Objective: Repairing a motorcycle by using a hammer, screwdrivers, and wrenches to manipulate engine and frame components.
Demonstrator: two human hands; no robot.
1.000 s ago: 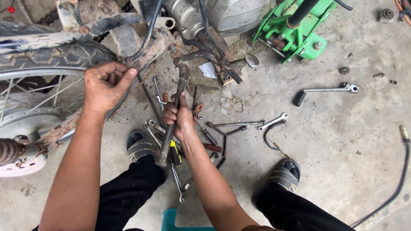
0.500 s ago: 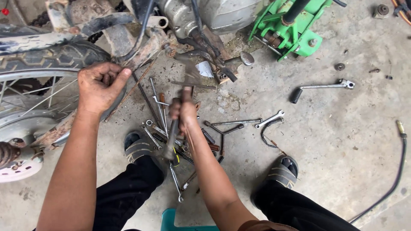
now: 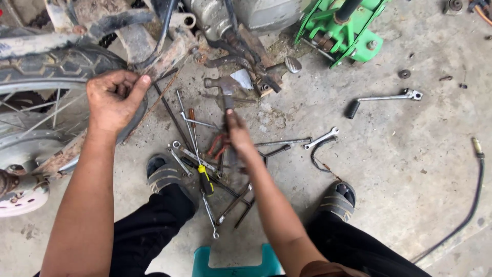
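My right hand [image 3: 239, 134] is shut on the handle of a rusty hammer [image 3: 221, 86]. Its head points away from me, toward the motorcycle's underside, and the hand is motion-blurred. My left hand [image 3: 115, 100] is curled shut against the rear tyre [image 3: 48, 69]. Thumb is pressed on fingers, beside a thin rusty rod [image 3: 154, 100]; what it pinches is hidden. Between my sandalled feet [image 3: 165, 173] lies a pile of several wrenches [image 3: 192, 154], red-handled pliers [image 3: 218, 144] and a yellow-handled screwdriver [image 3: 205, 179].
The motorcycle engine and frame [image 3: 225, 25] stand ahead, with a green stand [image 3: 343, 33] to the right. A kick lever [image 3: 382, 98], a spanner [image 3: 322, 138] and a hose [image 3: 474, 195] lie on the concrete. A teal stool [image 3: 233, 261] is under me.
My right hand has shifted slightly right with the hammer and is now blurred. My left hand stays fisted at the tyre. The view has tilted a little.
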